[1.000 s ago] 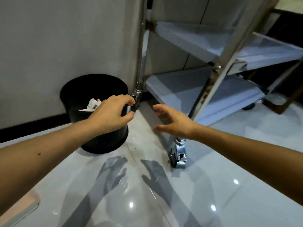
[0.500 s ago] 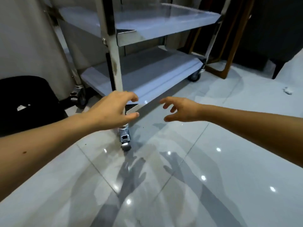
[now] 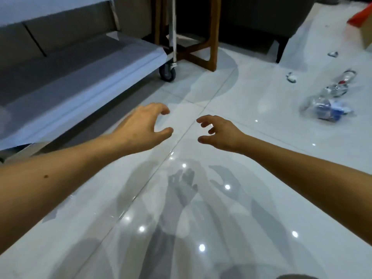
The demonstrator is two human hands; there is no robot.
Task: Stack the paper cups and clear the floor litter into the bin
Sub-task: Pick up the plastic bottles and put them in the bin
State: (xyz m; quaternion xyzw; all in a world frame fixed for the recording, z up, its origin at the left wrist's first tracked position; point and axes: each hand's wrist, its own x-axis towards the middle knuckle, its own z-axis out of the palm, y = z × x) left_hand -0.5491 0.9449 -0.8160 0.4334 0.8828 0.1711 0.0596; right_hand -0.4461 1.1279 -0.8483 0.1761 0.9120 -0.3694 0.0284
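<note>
My left hand (image 3: pixel 144 126) and my right hand (image 3: pixel 220 131) hover side by side above the glossy white floor, fingers loosely curled, both holding nothing. Litter lies far to the right: a crushed clear plastic bottle with a blue label (image 3: pixel 326 108), another clear bottle with a red cap (image 3: pixel 340 83), and two small crumpled white scraps (image 3: pixel 291 77) (image 3: pixel 333 54). The bin and the paper cups are out of view.
A metal trolley's lower shelf (image 3: pixel 84 77) with a black caster wheel (image 3: pixel 167 72) fills the left. A wooden frame leg (image 3: pixel 213 37) stands behind it. A dark sofa leg (image 3: pixel 280 51) and a red-and-brown box (image 3: pixel 362 19) are at the far right.
The view has swung right, away from the black bin and past the trolley, bringing the bottles and scraps into sight. Both hands stayed out in front, holding nothing.
</note>
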